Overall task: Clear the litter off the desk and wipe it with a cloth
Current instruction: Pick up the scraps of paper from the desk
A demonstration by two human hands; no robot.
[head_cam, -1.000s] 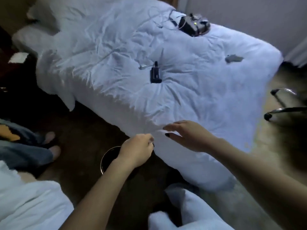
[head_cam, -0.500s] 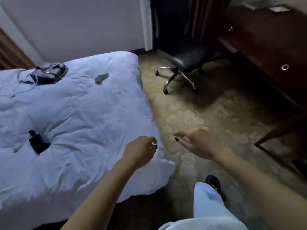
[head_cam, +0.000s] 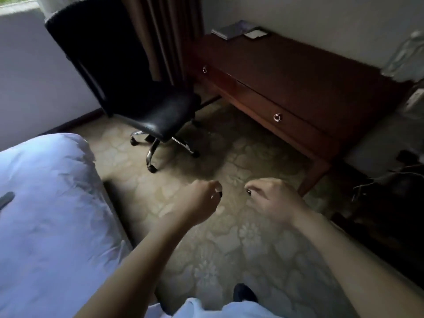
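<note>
Patterned beige carpet [head_cam: 229, 237] is stretching across a dim bedroom where a person is standing with both bare forearms reaching forward over the floor. The person's left grip [head_cam: 202, 203] is hanging closed, fingers curling in toward the palm, with a pale speck at the fingertips too small to identify. The right grip [head_cam: 273, 200] is hovering just beside it without touching, palm down, fingers drooping loosely and holding nothing. Against the far wall at upper right, the dark wooden table [head_cam: 298, 72] is standing well apart from both grips, and a ring pull [head_cam: 277, 117] is glinting on its nearer drawer. Booklets [head_cam: 231, 31] and a white pad [head_cam: 254, 33] are lying side by side at the table's far end, near a brown curtain [head_cam: 169, 31], while a blurred clear plastic item [head_cam: 406, 53] is sitting at its right end. A black swivel chair [head_cam: 137, 88] is standing on the carpet to the left of the table. A bed [head_cam: 46, 214] under a white duvet is filling the lower left, with a dark flat item [head_cam: 6, 200] lying on it at the frame's edge. A dark shoe [head_cam: 244, 292] is showing at the bottom, and clutter too dim to make out is lying on the floor at right.
</note>
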